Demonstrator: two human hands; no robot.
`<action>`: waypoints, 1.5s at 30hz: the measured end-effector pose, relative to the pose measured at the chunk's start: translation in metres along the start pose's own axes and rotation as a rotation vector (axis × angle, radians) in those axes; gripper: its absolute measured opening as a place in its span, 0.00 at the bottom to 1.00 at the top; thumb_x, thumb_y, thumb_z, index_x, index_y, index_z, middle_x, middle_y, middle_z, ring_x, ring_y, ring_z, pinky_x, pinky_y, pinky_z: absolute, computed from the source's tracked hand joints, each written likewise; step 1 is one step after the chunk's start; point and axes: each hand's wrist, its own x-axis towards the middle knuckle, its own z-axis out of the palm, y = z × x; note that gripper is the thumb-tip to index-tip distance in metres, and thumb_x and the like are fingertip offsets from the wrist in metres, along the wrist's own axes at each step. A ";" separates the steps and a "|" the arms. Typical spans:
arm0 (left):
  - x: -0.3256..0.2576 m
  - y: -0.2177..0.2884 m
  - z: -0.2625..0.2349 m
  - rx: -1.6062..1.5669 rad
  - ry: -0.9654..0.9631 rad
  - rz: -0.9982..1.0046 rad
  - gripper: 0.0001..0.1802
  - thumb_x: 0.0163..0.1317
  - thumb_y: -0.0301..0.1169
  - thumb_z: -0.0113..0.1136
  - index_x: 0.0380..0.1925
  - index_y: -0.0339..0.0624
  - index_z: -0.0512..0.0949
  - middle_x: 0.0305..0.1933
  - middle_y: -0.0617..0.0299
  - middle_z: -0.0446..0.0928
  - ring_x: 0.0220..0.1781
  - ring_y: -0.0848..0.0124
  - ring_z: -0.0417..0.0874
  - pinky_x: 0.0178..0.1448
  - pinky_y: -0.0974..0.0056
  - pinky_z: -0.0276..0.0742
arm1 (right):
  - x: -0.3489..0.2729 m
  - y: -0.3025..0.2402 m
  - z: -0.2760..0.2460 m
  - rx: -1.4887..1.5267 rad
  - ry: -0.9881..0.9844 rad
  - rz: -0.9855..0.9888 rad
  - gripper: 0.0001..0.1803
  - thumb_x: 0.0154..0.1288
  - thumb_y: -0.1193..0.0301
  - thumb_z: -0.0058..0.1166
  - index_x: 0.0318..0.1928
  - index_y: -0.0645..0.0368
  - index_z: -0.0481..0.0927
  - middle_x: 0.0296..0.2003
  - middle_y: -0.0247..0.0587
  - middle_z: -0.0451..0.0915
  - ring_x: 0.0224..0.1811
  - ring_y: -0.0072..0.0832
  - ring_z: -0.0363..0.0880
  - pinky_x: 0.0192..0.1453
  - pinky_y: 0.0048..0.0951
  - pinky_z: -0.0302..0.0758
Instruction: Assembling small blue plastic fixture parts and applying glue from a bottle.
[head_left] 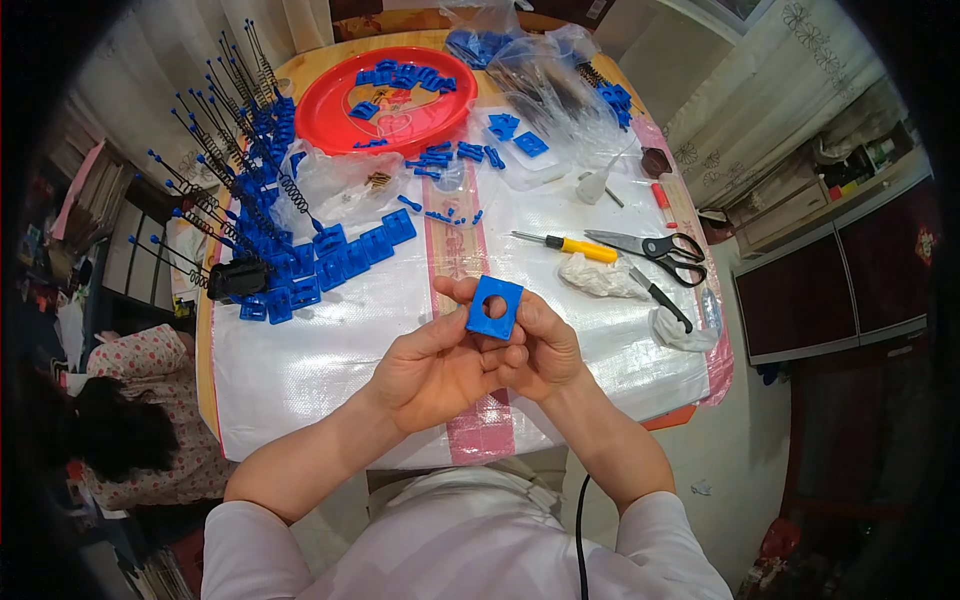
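I see the left hand (440, 365) and right hand (540, 345) together pinching the blue square plate (495, 306), hole facing up, centred between them.

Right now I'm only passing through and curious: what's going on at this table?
A person holds a blue square piece with a round hole in both hands, left hand and right hand, above a table covered in white sheeting. More blue pieces lie to the left beside spring rods; a red tray sits farther back. A screwdriver and scissors lie to the right.
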 end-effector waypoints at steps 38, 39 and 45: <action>-0.030 0.065 -0.004 1.213 0.470 0.233 0.14 0.62 0.28 0.61 0.48 0.37 0.75 0.38 0.60 0.77 0.40 0.71 0.76 0.47 0.67 0.72 | 0.009 -0.019 -0.009 -0.236 0.013 -0.154 0.23 0.71 0.59 0.55 0.54 0.66 0.77 0.55 0.51 0.77 0.59 0.37 0.74 0.66 0.40 0.68; -0.026 0.062 -0.005 1.459 0.481 0.300 0.16 0.61 0.27 0.60 0.49 0.36 0.75 0.39 0.60 0.76 0.41 0.72 0.76 0.47 0.67 0.72 | 0.012 -0.023 -0.011 -0.235 0.016 -0.146 0.22 0.71 0.59 0.54 0.54 0.65 0.77 0.55 0.50 0.77 0.59 0.36 0.74 0.66 0.40 0.67; 0.000 0.048 -0.006 2.230 0.239 0.331 0.37 0.49 0.30 0.69 0.60 0.33 0.66 0.52 0.47 0.71 0.54 0.54 0.75 0.60 0.55 0.72 | 0.027 -0.046 -0.013 -0.285 0.070 -0.142 0.21 0.72 0.59 0.53 0.52 0.63 0.79 0.54 0.48 0.79 0.59 0.34 0.74 0.67 0.42 0.67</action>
